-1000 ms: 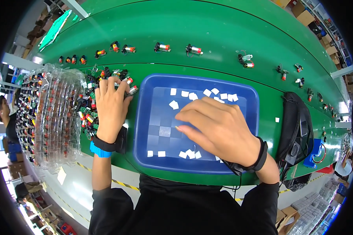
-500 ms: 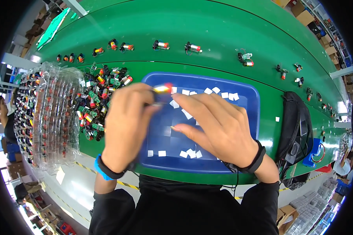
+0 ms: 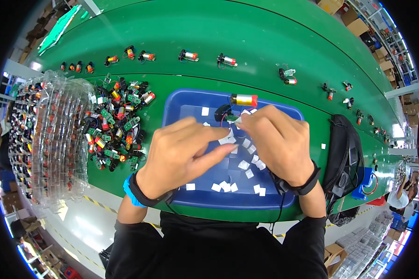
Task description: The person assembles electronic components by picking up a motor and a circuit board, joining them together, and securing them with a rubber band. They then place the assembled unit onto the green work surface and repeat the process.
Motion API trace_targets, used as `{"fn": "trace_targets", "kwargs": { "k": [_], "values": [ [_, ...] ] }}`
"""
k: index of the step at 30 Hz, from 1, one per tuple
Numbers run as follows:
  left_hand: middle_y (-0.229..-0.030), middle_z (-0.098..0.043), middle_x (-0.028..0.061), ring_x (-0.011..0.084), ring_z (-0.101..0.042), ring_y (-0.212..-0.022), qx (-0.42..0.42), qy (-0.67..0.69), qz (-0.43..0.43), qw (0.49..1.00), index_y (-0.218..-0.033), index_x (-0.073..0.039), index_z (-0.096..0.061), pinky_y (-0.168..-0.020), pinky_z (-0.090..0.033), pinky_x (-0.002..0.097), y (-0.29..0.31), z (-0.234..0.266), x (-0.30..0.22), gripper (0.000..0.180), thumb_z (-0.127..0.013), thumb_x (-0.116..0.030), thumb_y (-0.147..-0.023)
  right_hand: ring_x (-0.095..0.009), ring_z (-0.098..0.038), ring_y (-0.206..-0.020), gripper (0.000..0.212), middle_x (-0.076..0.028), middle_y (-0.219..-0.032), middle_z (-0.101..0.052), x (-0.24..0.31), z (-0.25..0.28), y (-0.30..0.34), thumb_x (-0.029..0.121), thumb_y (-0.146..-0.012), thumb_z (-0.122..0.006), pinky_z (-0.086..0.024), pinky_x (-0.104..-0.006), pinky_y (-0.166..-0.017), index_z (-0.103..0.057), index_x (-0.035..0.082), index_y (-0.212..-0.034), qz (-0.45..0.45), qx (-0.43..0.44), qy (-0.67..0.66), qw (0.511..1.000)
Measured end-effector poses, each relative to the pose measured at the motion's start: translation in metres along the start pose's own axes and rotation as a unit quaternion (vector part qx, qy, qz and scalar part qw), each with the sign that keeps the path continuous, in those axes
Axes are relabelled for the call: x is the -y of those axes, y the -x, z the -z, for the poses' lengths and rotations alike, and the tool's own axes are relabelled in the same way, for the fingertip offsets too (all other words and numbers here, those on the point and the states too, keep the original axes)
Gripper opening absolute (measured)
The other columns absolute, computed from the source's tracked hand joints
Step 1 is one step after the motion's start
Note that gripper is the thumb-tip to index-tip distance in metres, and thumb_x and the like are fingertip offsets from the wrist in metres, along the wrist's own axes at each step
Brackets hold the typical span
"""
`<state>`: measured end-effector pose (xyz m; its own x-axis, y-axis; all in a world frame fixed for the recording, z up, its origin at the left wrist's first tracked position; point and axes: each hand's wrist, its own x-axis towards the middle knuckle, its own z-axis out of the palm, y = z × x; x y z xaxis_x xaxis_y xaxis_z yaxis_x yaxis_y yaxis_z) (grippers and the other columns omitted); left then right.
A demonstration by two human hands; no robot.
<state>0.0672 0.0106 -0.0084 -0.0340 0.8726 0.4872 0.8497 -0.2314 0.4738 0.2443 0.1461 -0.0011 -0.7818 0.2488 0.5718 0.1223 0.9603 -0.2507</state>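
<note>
Above the blue tray [image 3: 168, 109], a small circuit board assembly [image 3: 231, 118] with a red, yellow and silver cylindrical cell [image 3: 244, 100], a black part and thin wires is pinched in the fingertips of my right hand [image 3: 281, 139]. A white patch shows at that pinch; I cannot tell whether it belongs to the board or is a loose square. My left hand [image 3: 177, 151] is beside it, thumb and index finger apart, with nothing visible between them. Several white squares [image 3: 244, 165] lie scattered in the tray, some partly behind my hands.
Left of the tray is a heap of similar assemblies [image 3: 118, 123], with stacked clear plastic trays [image 3: 51, 139] beyond it. More assemblies [image 3: 227, 60] sit in a spaced row along the far green table. At the right are a black mesh bag [image 3: 344, 158] and a blue device [image 3: 364, 183].
The assembly has gone from my left hand to my right. My left hand has moved right and lower with its fingers spread; my right fingers have closed.
</note>
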Motion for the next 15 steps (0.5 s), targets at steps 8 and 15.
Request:
{"fn": "trace_targets", "kwargs": {
  "k": [8,15],
  "values": [
    [-0.09,-0.067,0.0124,0.0107,-0.058,-0.057,-0.002,0.543,0.335,0.77,-0.112,0.001,-0.059,-0.047,-0.047,0.0246,0.0,0.003,0.01,0.02,-0.058,-0.016,-0.102,-0.021,-0.067,-0.063,0.02,-0.008,-0.087,-0.071,-0.003,0.003,-0.003,-0.001,-0.075,-0.08,-0.049,-0.0289,-0.048,-0.067,0.003,-0.09,0.031,-0.01,-0.144,0.989],
    [-0.088,-0.066,0.0115,0.0097,-0.06,-0.062,0.145,0.545,0.323,0.76,-0.122,0.001,-0.05,-0.047,-0.046,0.0203,0.006,-0.001,0.015,0.025,-0.055,-0.013,-0.103,-0.02,-0.067,-0.076,0.019,-0.011,-0.099,-0.067,0.004,-0.002,0.001,-0.003,-0.078,-0.078,-0.052,-0.0268,-0.054,-0.066,0.0,-0.092,-0.073,0.044,-0.154,0.984]
  ]
}}
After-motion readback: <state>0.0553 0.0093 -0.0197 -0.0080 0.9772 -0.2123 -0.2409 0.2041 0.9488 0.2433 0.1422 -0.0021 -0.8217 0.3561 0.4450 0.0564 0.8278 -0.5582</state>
